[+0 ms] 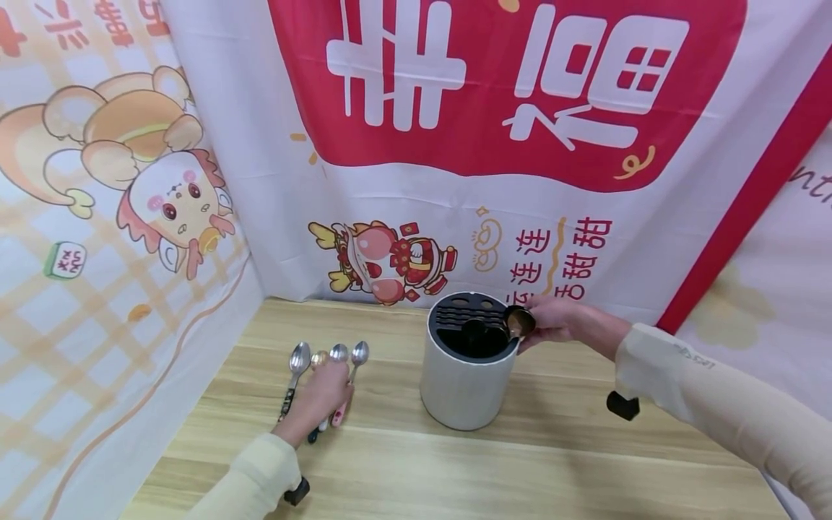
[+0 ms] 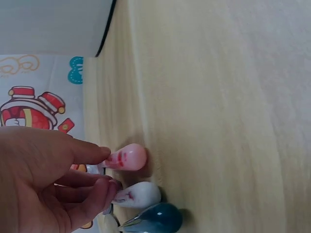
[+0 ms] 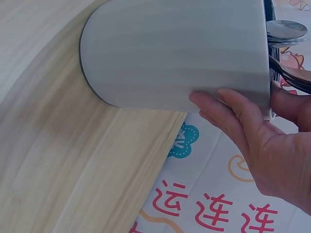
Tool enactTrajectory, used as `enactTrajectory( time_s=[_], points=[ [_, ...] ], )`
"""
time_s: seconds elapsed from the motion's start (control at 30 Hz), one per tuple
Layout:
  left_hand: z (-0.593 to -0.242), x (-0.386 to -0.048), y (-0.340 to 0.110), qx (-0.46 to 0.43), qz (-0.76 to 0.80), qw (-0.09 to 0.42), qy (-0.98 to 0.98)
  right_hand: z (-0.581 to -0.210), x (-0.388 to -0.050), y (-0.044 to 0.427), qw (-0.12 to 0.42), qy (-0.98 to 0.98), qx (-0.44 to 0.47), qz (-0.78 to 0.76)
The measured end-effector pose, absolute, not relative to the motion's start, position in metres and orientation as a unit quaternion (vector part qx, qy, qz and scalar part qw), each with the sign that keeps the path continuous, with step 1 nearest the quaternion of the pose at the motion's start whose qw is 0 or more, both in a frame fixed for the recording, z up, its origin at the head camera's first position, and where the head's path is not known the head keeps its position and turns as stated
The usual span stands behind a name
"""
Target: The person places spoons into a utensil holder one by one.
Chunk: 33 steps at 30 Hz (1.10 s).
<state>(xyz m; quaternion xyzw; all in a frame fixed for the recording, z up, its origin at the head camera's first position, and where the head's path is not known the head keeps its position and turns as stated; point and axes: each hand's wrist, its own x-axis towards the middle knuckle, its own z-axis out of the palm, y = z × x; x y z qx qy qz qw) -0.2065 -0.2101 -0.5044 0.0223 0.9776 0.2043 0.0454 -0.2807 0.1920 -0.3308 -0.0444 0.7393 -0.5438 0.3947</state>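
Observation:
My left hand (image 1: 327,390) reaches over a row of spoons on the table. Its thumb and fingers pinch the spoon with the pink handle (image 2: 127,158) near the end of the handle. Beside that lie a white handle (image 2: 141,195) and a dark teal handle (image 2: 158,219). Farthest left is a spoon (image 1: 299,359) with a dark patterned handle. My right hand (image 3: 262,145) grips the white round utensil holder (image 1: 461,390), fingers along the wall and thumb at the rim. Spoons (image 1: 520,322) with dark, shiny bowls stick up beside that thumb.
The holder's black slotted lid (image 1: 469,318) has a large opening at the front. A cloth backdrop (image 1: 422,195) with printed figures hangs behind the wooden table (image 1: 403,462). Another printed cloth (image 1: 123,303) covers the left side.

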Motion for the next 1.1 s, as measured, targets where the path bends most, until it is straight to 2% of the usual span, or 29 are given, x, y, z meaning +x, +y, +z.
enactTrajectory(
  time_s=[0.17,0.5,0.8,1.1],
  points=[
    [-0.505,-0.207,-0.208,0.007,0.222,0.068,0.973,-0.33,-0.281,0.192,0.397,0.738,-0.051,-0.544],
    [-0.508,-0.216,-0.206,0.002,0.195,0.058,0.979,-0.332,-0.283,0.191,0.396,0.741,-0.056,-0.539],
    [-0.506,-0.217,-0.209,0.008,0.272,0.069,0.96,-0.333,-0.283,0.192,0.395,0.743,-0.052,-0.538],
    [-0.492,-0.217,-0.203,0.029,0.345,0.048,0.937,-0.334,-0.282,0.193,0.391,0.742,-0.057,-0.541]
  ],
)
